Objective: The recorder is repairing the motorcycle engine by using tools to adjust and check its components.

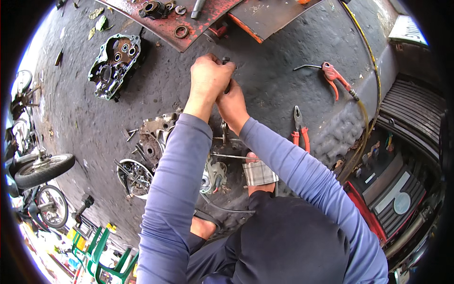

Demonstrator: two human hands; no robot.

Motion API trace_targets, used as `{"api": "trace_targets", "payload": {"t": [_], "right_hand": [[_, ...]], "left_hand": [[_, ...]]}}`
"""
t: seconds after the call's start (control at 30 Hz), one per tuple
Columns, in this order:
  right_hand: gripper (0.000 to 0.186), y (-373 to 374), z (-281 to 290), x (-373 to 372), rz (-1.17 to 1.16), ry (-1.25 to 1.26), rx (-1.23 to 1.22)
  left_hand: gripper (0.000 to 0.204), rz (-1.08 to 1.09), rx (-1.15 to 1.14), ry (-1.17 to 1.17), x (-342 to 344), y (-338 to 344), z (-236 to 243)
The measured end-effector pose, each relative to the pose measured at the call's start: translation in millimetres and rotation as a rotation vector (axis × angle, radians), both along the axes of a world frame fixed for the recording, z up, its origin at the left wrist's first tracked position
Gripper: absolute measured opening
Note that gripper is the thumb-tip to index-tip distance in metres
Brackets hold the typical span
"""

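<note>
Clock positions are taken from the hands, with twelve at the top of the view. The left hand (pixel 209 78) is closed, fingers together and clamped on a dark tool (pixel 226 60). The right hand (pixel 233 105) is just below it at about five o'clock, touching it, fingers curled on the same tool. The tool is mostly covered by both fists; one end shows at the top of the left fist. Its exact type cannot be determined.

At eleven o'clock stands a worn red tray (pixel 201 28) bearing a ring (pixel 181 31) and other metal parts. Between nine and ten, an open casing (pixel 106 71) lies on the dark floor (pixel 265 90). At eight, partly behind the left sleeve (pixel 177 189), is an engine part (pixel 152 139); between seven and eight, beside it, a bowl (pixel 124 182) of small parts. A thin rod (pixel 231 156) lies at six. Pliers (pixel 305 137) with red handles are near four; a red air gun (pixel 331 73) lies close to three.
</note>
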State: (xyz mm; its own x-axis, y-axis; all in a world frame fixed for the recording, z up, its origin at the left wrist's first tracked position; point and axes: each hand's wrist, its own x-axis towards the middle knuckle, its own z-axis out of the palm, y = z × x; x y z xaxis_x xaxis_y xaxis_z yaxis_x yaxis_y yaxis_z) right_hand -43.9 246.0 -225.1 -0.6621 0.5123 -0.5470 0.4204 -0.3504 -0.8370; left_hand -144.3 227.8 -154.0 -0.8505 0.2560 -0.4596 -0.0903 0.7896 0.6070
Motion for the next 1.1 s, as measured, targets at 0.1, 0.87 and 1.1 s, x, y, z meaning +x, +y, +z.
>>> {"api": "trace_targets", "payload": {"t": [0.1, 0.87, 1.1], "right_hand": [[0.051, -2.9, 9.0, -2.6, 0.03, 0.038, 0.032], [0.05, 4.5, -2.0, -5.4, -0.002, 0.016, -0.007], [0.042, 5.2, 2.7, -8.6, -0.008, 0.004, -0.11]], "left_hand": [[0.034, -0.03, -0.029, 0.076, -2.6, -2.2, 0.0], [0.032, 0.043, 0.082, 0.059, 2.6, -0.5, -4.5], [0.035, 0.086, 0.094, -0.012, 0.7, 2.2, -17.8]]}}
